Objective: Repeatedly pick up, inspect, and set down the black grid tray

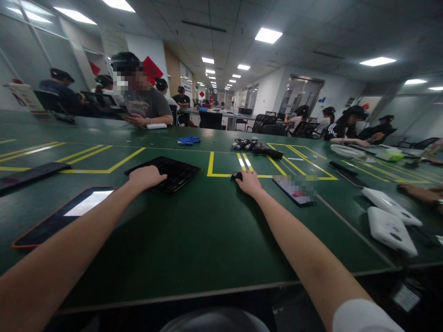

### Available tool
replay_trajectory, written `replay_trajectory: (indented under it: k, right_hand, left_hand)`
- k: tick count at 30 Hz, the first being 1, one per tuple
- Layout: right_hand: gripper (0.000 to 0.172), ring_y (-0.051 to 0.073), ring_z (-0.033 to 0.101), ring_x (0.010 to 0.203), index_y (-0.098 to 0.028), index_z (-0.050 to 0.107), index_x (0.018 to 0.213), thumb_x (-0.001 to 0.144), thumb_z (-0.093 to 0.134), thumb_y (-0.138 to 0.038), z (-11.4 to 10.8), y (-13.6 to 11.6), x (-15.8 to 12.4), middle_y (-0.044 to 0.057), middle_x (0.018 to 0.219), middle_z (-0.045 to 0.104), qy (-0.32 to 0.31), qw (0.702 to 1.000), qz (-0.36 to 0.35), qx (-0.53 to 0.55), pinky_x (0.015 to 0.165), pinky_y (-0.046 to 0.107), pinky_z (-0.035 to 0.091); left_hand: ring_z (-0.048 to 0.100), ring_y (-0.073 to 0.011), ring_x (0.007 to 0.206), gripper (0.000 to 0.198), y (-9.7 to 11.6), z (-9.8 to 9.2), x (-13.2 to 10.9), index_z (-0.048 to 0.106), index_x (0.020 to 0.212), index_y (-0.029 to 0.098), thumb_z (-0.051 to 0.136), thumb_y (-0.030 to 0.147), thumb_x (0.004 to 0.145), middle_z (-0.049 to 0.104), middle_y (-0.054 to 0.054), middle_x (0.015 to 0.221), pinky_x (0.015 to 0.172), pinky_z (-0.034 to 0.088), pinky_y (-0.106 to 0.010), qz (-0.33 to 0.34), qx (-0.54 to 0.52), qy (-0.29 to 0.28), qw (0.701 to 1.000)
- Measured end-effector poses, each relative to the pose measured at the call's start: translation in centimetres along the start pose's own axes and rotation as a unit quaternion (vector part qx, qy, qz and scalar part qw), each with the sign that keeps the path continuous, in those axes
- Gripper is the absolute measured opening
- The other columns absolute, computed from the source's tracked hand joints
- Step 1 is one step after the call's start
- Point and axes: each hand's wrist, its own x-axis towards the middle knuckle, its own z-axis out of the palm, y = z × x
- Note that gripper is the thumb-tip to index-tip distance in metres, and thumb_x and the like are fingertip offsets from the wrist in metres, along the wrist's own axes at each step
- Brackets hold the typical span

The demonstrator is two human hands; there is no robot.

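My left hand (147, 178) is at the left edge of a flat black tray (178, 173), its fingers closed on that edge with the thumb over the top. The tray lies on the green table (194, 249). Further right, my right hand (248, 182) has its fingers closed around a small black object (236, 175), at the yellow tape line; most of that object is hidden. A phone with a lit screen (294, 191) lies just right of my right hand. Beside my left forearm rests a tablet with an orange edge (51, 226).
A black bar (34, 176) lies at the left. Blue gloves (188, 140) and a bundle of cables (247, 144) are further back. White devices (391, 228) stand at the right, near another person's hand (420, 193). A person (145, 99) sits across the table.
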Motion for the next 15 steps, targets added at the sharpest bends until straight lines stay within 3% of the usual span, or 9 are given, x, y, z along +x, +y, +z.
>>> replay_trajectory:
  k: [3,6,8,12,13,15]
  right_hand:
    - [0.037,0.028,0.047,0.110,-0.013,0.056,0.116,0.084,0.053,-0.032,0.4,-0.7,0.1,0.015,0.116,0.058,-0.003,0.999,-0.004,0.050,0.095,0.041,0.034]
    - [0.040,0.027,0.046,0.114,-0.015,0.057,0.117,0.079,0.061,-0.028,1.2,-2.6,0.0,0.012,0.117,0.058,-0.005,0.987,-0.049,0.154,0.097,0.042,0.034]
    - [0.040,0.026,0.049,0.110,-0.016,0.058,0.115,0.077,0.063,-0.026,1.9,-4.3,-0.1,0.011,0.113,0.060,-0.005,0.960,-0.096,0.263,0.096,0.042,0.036]
    - [0.035,0.021,0.055,0.102,-0.021,0.059,0.112,0.078,0.063,-0.028,3.1,-6.8,-0.5,0.005,0.107,0.063,-0.012,0.858,-0.195,0.475,0.092,0.038,0.042]
    - [0.035,0.021,0.055,0.103,-0.022,0.059,0.111,0.077,0.064,-0.029,3.3,-7.0,-0.5,0.004,0.107,0.063,-0.014,0.845,-0.210,0.491,0.093,0.038,0.041]
    - [0.038,0.022,0.054,0.106,-0.022,0.059,0.111,0.075,0.067,-0.030,3.6,-7.1,-0.6,0.004,0.107,0.063,-0.014,0.849,-0.220,0.481,0.095,0.039,0.040]
  left_hand:
    - [0.060,-0.0362,0.098,0.054,0.5,0.3,-0.6,0.063,0.099,0.006,0.044,0.051,0.076,0.064,-0.025,0.106,0.074,0.045,-0.038,0.029,0.017,0.020,0.999]
    - [0.062,-0.0324,0.092,0.050,1.7,1.2,-1.4,0.061,0.100,0.010,0.047,0.051,0.075,0.065,-0.020,0.103,0.069,0.045,-0.036,0.066,-0.035,0.059,0.995]
    - [0.062,-0.0279,0.085,0.047,3.1,2.0,-2.0,0.059,0.100,0.013,0.047,0.051,0.075,0.065,-0.015,0.096,0.065,0.044,-0.033,0.098,-0.107,0.079,0.986]
    - [0.057,-0.0201,0.069,0.042,6.0,3.0,-3.6,0.053,0.099,0.015,0.045,0.050,0.076,0.058,-0.004,0.073,0.059,0.042,-0.030,0.161,-0.270,0.086,0.945]
    - [0.055,-0.0190,0.066,0.040,6.6,3.1,-4.0,0.052,0.098,0.015,0.045,0.049,0.076,0.055,-0.002,0.070,0.059,0.041,-0.030,0.179,-0.303,0.085,0.932]
    - [0.052,-0.0178,0.064,0.037,7.3,3.2,-4.8,0.050,0.095,0.016,0.045,0.047,0.076,0.051,0.000,0.066,0.059,0.041,-0.029,0.206,-0.348,0.083,0.911]
